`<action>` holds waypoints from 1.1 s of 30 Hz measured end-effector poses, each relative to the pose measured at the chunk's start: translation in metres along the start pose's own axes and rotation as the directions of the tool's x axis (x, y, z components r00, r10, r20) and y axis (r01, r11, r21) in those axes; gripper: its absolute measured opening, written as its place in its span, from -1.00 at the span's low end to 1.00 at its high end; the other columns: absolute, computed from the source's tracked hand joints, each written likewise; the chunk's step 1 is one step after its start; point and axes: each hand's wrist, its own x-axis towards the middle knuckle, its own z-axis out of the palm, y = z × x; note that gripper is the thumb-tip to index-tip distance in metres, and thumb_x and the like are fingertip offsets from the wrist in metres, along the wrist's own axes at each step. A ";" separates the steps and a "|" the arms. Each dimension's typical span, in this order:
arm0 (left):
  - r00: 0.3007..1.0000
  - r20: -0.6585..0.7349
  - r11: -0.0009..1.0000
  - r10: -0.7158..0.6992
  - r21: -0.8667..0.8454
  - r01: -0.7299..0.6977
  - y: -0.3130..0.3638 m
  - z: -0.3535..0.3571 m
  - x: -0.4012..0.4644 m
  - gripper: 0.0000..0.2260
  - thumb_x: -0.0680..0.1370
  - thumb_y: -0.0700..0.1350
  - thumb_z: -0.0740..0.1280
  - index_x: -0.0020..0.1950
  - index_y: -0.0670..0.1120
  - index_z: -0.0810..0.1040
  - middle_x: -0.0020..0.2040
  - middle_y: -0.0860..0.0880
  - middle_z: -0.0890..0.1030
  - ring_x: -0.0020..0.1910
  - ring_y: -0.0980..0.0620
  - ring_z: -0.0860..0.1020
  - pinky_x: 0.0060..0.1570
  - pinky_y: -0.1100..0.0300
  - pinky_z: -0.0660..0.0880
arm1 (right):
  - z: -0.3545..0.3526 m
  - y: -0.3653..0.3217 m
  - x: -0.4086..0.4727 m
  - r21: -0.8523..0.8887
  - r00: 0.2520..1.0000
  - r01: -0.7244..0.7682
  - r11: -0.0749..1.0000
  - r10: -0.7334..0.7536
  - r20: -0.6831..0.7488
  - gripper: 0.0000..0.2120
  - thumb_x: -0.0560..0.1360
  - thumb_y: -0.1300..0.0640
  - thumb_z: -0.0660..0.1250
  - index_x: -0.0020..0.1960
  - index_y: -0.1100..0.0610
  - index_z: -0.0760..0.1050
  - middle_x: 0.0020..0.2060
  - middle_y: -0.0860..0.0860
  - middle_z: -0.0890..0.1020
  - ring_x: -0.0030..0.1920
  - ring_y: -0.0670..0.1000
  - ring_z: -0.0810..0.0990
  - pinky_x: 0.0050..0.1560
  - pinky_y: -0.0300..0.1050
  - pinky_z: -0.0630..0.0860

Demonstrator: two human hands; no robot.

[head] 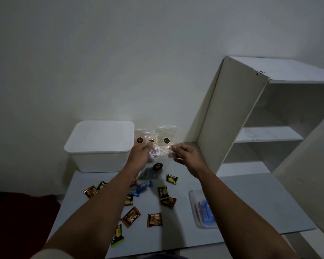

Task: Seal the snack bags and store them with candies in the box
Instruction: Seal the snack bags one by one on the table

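Note:
I hold a clear snack bag [160,153] up above the table by its top edge. My left hand [141,153] pinches its left corner and my right hand [184,153] pinches its right corner. The bag has a black round label and dark contents at the bottom [151,173]. Behind it, three more clear snack bags [166,134] with black labels lean against the wall. The white box [99,146] stands at the back left with its lid on. Several wrapped candies [154,219] lie scattered on the table.
A white shelf unit [251,118] stands at the right, its side panel close to my right hand. A clear tray [195,208] with blue and red items lies at the right of the grey table [241,202]. A dark red cloth [21,221] lies below left.

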 end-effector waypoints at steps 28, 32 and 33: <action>0.982 0.091 0.986 -0.167 0.003 0.167 -0.006 0.016 -0.003 -0.78 0.66 -0.19 0.17 -0.15 -0.18 0.48 -0.25 -0.14 0.54 -0.32 -0.04 0.49 -0.16 0.07 0.53 | 0.030 0.030 -0.003 -0.386 0.968 0.231 0.893 -0.250 0.003 -0.82 0.51 0.02 0.50 -0.06 0.14 0.72 -0.19 0.02 0.75 -0.17 0.01 0.75 -0.07 -0.04 0.68; 0.979 0.163 0.983 -0.125 0.155 0.100 -0.006 0.011 -0.003 -0.76 0.64 -0.20 0.14 -0.19 -0.14 0.49 -0.32 -0.11 0.53 -0.35 -0.04 0.46 -0.21 0.06 0.46 | 0.036 0.023 -0.005 -0.319 0.984 0.171 0.932 -0.176 0.013 -0.79 0.54 0.05 0.48 -0.20 0.14 0.59 -0.25 0.04 0.69 -0.20 0.05 0.75 -0.25 -0.22 0.55; 0.976 0.185 0.975 -0.113 0.211 0.073 -0.006 0.010 -0.003 -0.75 0.64 -0.19 0.14 -0.20 -0.14 0.48 -0.34 -0.11 0.52 -0.37 -0.05 0.45 -0.23 0.06 0.42 | 0.036 0.022 -0.003 -0.327 0.987 0.154 0.932 -0.157 0.019 -0.80 0.55 0.09 0.45 -0.20 0.14 0.57 -0.25 0.04 0.68 -0.22 0.02 0.73 -0.26 -0.22 0.53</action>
